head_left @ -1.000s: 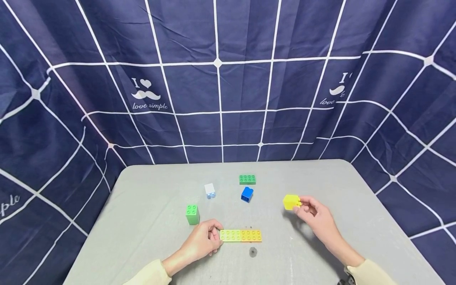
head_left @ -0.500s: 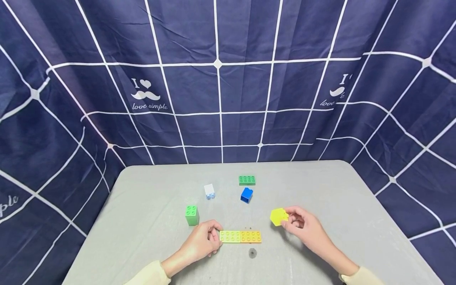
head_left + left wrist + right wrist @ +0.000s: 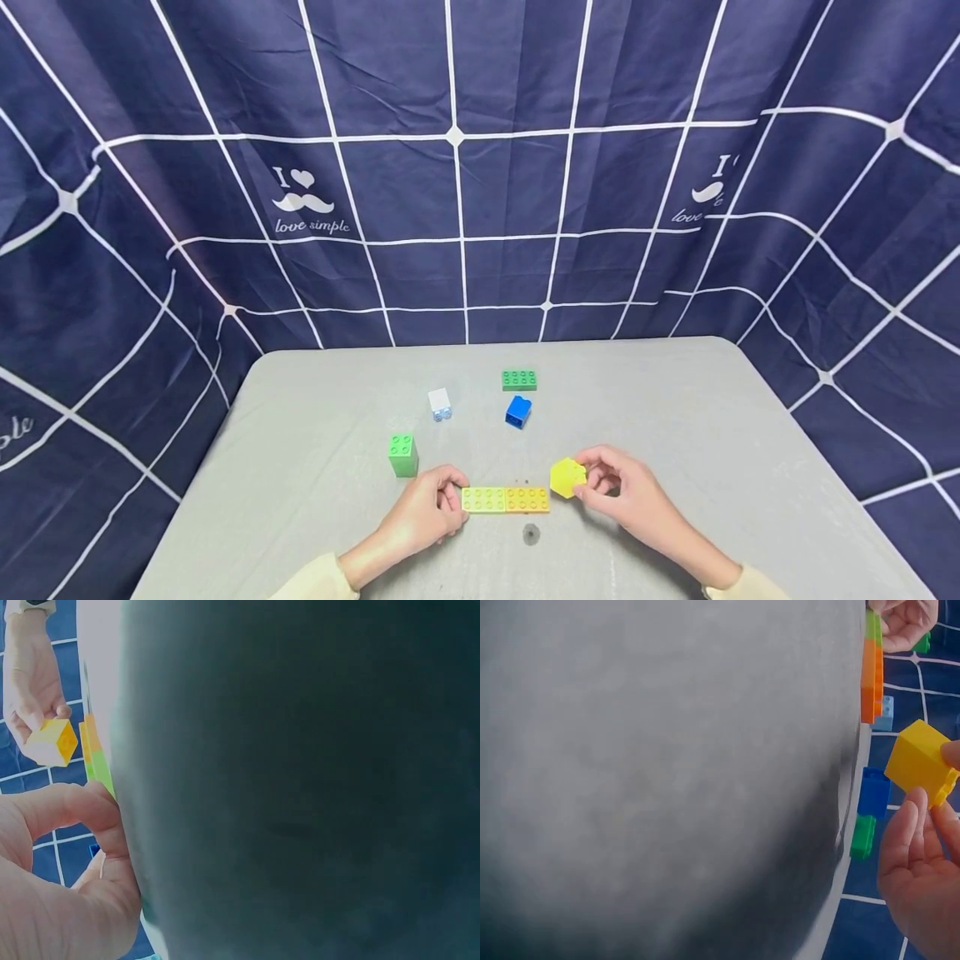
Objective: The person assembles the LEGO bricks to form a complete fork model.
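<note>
My left hand (image 3: 424,510) pinches the left end of a lime-green building brick (image 3: 483,500) between curled fingers and thumb. Against that brick's right end lies an orange brick (image 3: 527,500), the two in one row on the table. Just right of this row, my right hand (image 3: 626,493) holds a yellow brick (image 3: 567,478) by its studded side, tilted and off the table. The right wrist view shows this yellow brick (image 3: 919,759) between thumb and fingers, apart from the orange one (image 3: 870,679). In the left wrist view, my left fingers partly cover the lime-green brick (image 3: 101,772).
A tall green brick (image 3: 402,456) stands beyond my left hand. Farther back lie a white and light-blue piece (image 3: 440,404), a blue brick (image 3: 518,412) on its side and a flat dark-green brick (image 3: 519,381). A dark-blue grid curtain (image 3: 405,183) surrounds the grey table (image 3: 300,433).
My right hand has carried the yellow brick left and nearer, towards the orange brick's right end, turning it on the way. My left hand has stayed at the lime-green brick.
</note>
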